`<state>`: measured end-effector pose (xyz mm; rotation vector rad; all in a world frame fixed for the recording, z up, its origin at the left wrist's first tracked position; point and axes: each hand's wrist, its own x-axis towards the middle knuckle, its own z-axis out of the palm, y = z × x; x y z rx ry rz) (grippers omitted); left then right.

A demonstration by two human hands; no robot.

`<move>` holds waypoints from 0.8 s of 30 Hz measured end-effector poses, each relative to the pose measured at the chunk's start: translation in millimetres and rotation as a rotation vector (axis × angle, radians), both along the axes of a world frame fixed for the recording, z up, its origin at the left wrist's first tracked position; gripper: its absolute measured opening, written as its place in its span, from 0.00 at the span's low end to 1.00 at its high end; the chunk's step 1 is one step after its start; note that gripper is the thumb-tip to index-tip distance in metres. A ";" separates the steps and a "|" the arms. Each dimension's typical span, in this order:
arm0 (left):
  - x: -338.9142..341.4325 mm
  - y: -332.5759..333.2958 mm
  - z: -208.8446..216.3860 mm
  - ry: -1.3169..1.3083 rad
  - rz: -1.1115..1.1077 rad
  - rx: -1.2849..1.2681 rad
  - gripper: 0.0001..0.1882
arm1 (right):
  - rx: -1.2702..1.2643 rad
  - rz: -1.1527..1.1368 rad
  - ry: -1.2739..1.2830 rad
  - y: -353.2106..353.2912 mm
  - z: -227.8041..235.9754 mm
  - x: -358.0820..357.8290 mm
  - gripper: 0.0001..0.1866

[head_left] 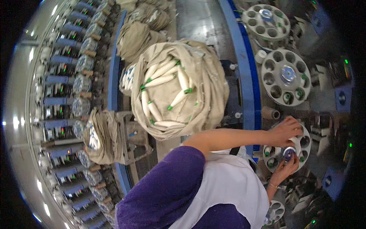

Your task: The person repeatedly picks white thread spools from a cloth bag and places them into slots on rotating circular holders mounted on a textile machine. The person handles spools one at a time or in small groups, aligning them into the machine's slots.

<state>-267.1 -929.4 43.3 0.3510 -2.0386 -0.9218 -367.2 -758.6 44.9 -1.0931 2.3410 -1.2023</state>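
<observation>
Both my arms reach right to a round white magazine (304, 162) with a ring of holes, some holding green-tipped bobbins. My left hand (284, 131) lies over its far side, fingers curled; a pale shape shows beside them, but what they hold is hidden. From the near side my right hand (288, 168) comes up, its fingertips closed at the shiny hub (289, 152). Anything small pinched there cannot be made out. A large beige cloth sack (213, 80), open at the top, holds several white yarn bobbins (161, 81) with green tips.
Two more round magazines (271, 89) (263, 32) stand farther along the machine on the right, past a blue rail (248, 76). A brown cone (270, 112) sits near my left hand. Smaller sacks (135, 38) (110, 131) and a row of winding units (59, 80) are left.
</observation>
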 end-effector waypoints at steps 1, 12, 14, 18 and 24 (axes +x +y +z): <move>32.6 -8.4 -10.5 -0.092 0.080 -0.050 0.27 | 0.150 0.205 0.620 3.1 -1.2 4.1 0.16; 551.4 40.4 -41.3 -1.096 1.680 0.124 0.41 | 0.207 1.058 -0.130 -133.8 -36.9 191.8 0.38; 596.0 71.4 -49.4 -0.866 1.695 0.485 0.37 | 0.453 1.091 -0.400 -154.0 -56.4 238.1 0.52; 624.0 67.8 -57.9 -0.830 1.513 1.006 0.30 | 0.657 0.962 -0.234 -166.7 -93.9 283.6 0.60; 586.3 -6.7 10.7 -0.140 1.385 0.983 0.29 | 0.557 0.926 -0.224 -205.4 -98.1 276.3 0.47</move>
